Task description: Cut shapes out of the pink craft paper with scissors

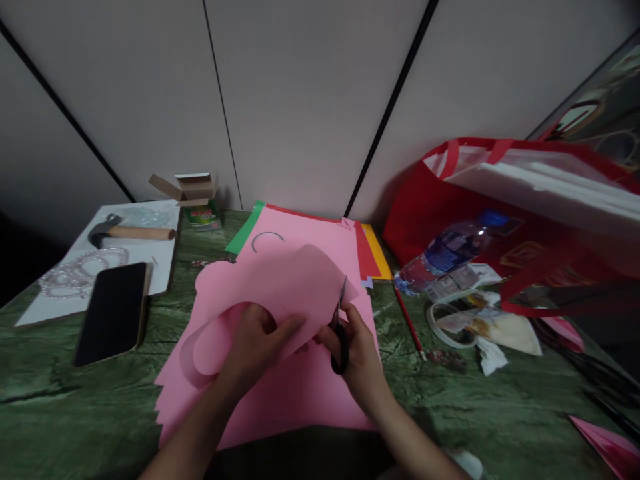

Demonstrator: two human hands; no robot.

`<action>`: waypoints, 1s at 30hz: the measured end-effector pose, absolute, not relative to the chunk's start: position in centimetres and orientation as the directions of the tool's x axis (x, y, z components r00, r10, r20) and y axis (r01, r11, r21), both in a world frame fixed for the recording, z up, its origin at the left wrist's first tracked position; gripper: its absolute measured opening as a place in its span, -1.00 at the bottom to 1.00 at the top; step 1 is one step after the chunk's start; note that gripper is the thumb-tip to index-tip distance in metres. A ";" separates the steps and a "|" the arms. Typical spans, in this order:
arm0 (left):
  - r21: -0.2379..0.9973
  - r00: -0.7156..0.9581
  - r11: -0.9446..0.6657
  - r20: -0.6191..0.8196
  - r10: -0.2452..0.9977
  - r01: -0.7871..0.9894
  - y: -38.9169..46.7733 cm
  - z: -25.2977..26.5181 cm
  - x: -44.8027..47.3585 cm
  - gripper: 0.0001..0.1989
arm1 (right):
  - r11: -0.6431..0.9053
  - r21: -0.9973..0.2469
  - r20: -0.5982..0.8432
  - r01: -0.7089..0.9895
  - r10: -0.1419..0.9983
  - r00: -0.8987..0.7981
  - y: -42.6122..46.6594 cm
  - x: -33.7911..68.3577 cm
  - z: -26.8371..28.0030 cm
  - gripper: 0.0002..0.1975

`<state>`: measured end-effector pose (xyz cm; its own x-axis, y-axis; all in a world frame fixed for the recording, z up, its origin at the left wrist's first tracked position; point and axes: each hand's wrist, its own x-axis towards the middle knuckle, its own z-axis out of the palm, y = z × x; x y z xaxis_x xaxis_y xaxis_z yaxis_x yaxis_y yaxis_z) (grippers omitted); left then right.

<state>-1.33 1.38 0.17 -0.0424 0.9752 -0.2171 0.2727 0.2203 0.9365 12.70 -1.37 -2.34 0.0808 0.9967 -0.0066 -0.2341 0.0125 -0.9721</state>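
Observation:
My left hand (260, 340) grips a curled sheet of pink paper (285, 280), its thumb on top and the other fingers partly hidden underneath. In my right hand (357, 353) is a pair of scissors (340, 350) with black handles. Their blades point up and away from me at the right edge of the held sheet, where the paper shows a cut. Below both hands lie more pink sheets (310, 407), some with jagged left edges. Behind them, a thin dark curved piece (267, 235) rests on pink paper, with green, red and yellow sheets showing at the borders.
On the left are a phone (113, 313), a hammer (133, 231), strings of beads (80, 273) and an open small box (203, 207). To the right stand a red bag (430, 207) and a leaning water bottle (445, 253), near a red pencil (410, 323) and a tape roll (450, 327).

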 end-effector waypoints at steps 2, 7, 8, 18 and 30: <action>0.927 -0.018 0.240 -0.245 0.969 0.287 1.4 0.2 -1.3 -0.65 | 0.006 -0.967 -0.014 -0.254 0.997 0.075 -1.4 12.7 -2.3 -0.62; 0.931 -0.021 0.228 -0.232 0.972 0.286 1.4 0.2 -1.4 -0.68 | 0.005 -0.960 -0.014 -0.279 0.998 0.066 -1.4 12.7 -2.0 -0.61; 0.926 -0.027 0.233 -0.235 0.972 0.296 1.4 0.1 -1.4 -0.68 | 0.005 -0.960 -0.014 -0.280 0.998 0.064 -1.4 12.7 -2.0 -0.61; 0.901 -0.065 0.258 -0.252 0.966 0.348 1.4 0.2 -1.5 -0.61 | 0.007 -0.947 -0.013 -0.322 0.998 0.059 -1.6 12.7 -2.1 -0.66; 0.872 -0.094 0.230 -0.210 0.973 0.432 1.5 -0.2 -1.7 -0.59 | 0.019 -0.936 0.004 -0.350 0.999 0.041 -1.4 12.8 -2.4 -0.70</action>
<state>-1.75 1.52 -0.16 -0.0938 0.9733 -0.2097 0.4322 0.2295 0.8721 12.79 -1.40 -2.37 0.0411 0.9991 0.0044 -0.3504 0.0185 -0.9364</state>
